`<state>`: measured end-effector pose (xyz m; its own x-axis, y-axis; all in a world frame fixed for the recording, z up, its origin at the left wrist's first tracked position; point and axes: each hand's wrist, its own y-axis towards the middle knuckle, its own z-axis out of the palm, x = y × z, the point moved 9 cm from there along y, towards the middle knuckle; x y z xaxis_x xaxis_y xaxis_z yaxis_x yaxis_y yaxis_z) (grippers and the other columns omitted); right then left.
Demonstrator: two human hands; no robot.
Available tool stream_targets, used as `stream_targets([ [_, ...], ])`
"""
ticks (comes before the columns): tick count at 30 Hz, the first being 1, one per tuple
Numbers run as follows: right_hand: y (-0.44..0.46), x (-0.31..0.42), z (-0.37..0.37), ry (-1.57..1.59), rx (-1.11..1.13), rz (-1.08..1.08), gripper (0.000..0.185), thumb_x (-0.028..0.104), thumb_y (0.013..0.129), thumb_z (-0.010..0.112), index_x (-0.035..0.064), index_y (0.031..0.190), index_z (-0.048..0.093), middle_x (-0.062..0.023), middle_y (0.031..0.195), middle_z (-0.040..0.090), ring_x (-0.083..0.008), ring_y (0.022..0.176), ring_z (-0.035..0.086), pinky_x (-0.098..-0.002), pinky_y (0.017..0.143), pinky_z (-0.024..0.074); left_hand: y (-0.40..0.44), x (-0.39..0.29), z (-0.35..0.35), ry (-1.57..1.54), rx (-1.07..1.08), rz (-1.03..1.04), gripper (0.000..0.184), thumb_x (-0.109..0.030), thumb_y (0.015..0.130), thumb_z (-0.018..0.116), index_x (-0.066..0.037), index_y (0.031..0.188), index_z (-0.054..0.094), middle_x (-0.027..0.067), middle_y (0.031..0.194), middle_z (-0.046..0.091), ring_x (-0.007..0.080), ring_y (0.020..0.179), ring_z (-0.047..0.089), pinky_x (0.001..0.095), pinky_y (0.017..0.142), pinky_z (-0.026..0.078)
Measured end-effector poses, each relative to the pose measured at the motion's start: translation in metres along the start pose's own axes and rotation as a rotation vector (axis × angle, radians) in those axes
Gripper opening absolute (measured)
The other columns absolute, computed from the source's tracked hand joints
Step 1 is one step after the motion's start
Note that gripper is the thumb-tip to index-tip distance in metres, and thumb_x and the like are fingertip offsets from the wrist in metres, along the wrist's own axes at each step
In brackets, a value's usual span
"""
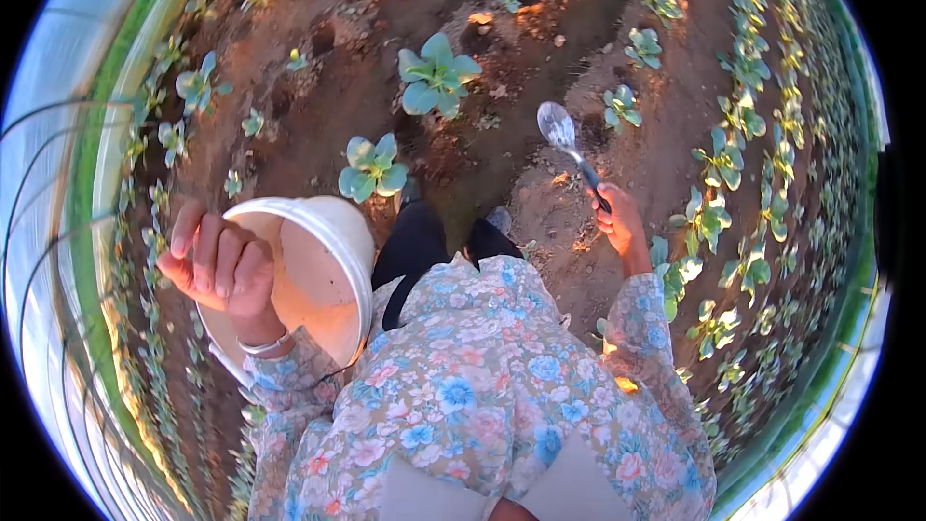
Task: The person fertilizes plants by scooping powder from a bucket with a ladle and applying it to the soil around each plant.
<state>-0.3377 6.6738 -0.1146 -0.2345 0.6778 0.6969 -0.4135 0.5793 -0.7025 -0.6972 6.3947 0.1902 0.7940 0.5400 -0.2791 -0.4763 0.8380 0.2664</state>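
Note:
My right hand (pixel 620 222) grips the dark handle of a large metal spoon (pixel 558 125), whose bowl points up and away over the soil. My left hand (pixel 224 265) is raised in front of a white bucket (pixel 355 232), its fingers curled in toward the palm; whatever they may hold is hidden. The bucket hangs or rests tilted at my left forearm, with its mouth facing up, and I cannot tell how it is supported. Some small specks show on its pale inner wall. A leafy seedling (pixel 372 169) grows just past the bucket's rim.
Another larger leafy plant (pixel 437 75) stands ahead of my feet. Rows of seedlings (pixel 719 159) run along the right, with smaller ones on the left. Brown soil (pixel 540 29) lies between the rows. Curved hoops (pixel 58 135) and plastic sheeting edge the far left.

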Motion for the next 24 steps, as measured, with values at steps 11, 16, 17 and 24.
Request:
stream_targets([
  [11,-0.046,0.100,0.286,-0.765,0.804,-0.133,0.024,0.017,0.085,0.055,0.0020,0.104,0.057,0.0009,0.065,0.054,-0.0008,0.047,0.038,-0.0184,0.042,0.0311,0.040,0.060,-0.068,-0.281,0.059,-0.150,0.023,-0.023,0.087,0.051,-0.002,0.094,0.055,-0.0017,0.059,0.048,0.0080,0.049,0.044,0.0260,0.049,0.039],
  [16,-0.043,0.005,0.411,-1.257,1.204,-0.217,0.025,0.026,0.084,0.057,0.0020,0.091,0.060,-0.0044,0.069,0.059,-0.0106,0.058,0.051,-0.0265,0.053,0.0407,0.071,0.077,-0.060,-0.386,0.158,-0.107,0.022,-0.021,0.084,0.054,-0.001,0.093,0.056,-0.0008,0.057,0.050,0.0078,0.045,0.045,0.0246,0.043,0.038],
  [17,-0.034,-0.028,0.426,-1.346,1.237,-0.154,0.026,0.028,0.084,0.058,0.0023,0.088,0.061,-0.0063,0.072,0.061,-0.0132,0.060,0.055,-0.0284,0.055,0.0431,0.076,0.082,-0.057,-0.431,0.207,-0.118,0.022,-0.021,0.086,0.053,-0.001,0.095,0.056,-0.0009,0.059,0.051,0.0076,0.048,0.047,0.0233,0.044,0.038],
  [24,0.026,-0.166,0.499,-1.954,0.957,-0.794,0.030,0.027,0.083,0.055,-0.0018,0.080,0.063,-0.0249,0.078,0.062,-0.0385,0.076,0.061,-0.0443,0.070,0.0479,0.103,0.143,-0.059,-0.458,0.028,-0.326,0.018,-0.021,0.082,0.057,-0.003,0.084,0.056,0.0005,0.050,0.049,0.0090,0.038,0.040,0.0244,0.038,0.033],
])
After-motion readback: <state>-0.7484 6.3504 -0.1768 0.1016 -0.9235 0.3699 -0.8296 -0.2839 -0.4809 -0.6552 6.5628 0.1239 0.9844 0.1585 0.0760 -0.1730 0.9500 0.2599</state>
